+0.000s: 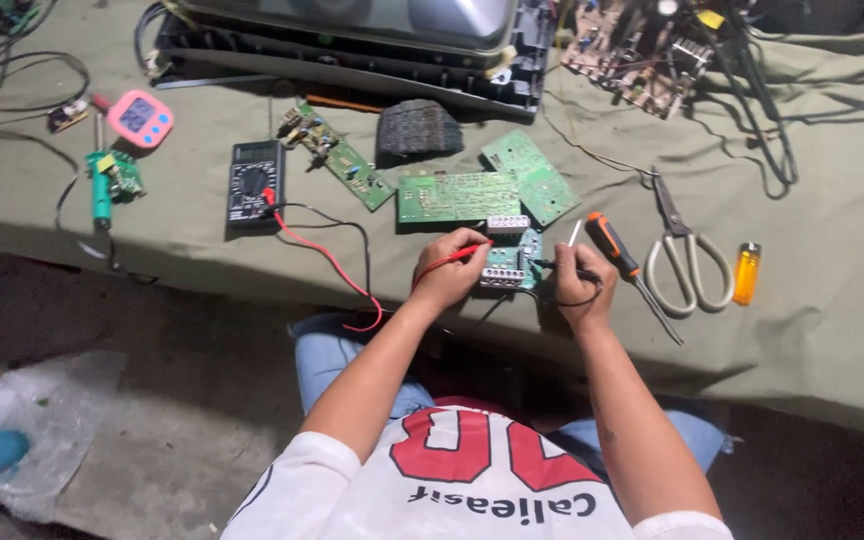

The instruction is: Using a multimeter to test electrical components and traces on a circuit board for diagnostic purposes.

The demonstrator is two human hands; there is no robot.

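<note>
- The left hand [449, 272] is pinched shut around the slim red multimeter probe [460, 256], whose tip points at the small teal circuit board [512, 262].
- The right hand [580, 288] is closed on the slim black multimeter probe [562, 268], its tip touching the right side of the same teal board.
- That teal board lies at the near edge of the counter [812, 330], which is covered with olive-green cloth, between the two hands.
- A red lead and a black lead run from the probes back to the black digital multimeter [254, 182], which lies flat to the left, well apart from the hands.
- Just beyond the teal board lie larger green circuit boards [457, 196], one rectangular, another tilted beside it.
- An orange-and-black-handled screwdriver [620, 258] lies just beside the right hand; farther right are grey-handled scissors [687, 252] and an orange lighter [746, 273].
- At far left sit a pink digital timer [139, 117] and a green-handled soldering iron [101, 195].
- A dark, opened appliance casing [352, 50] lies along the far edge.
</note>
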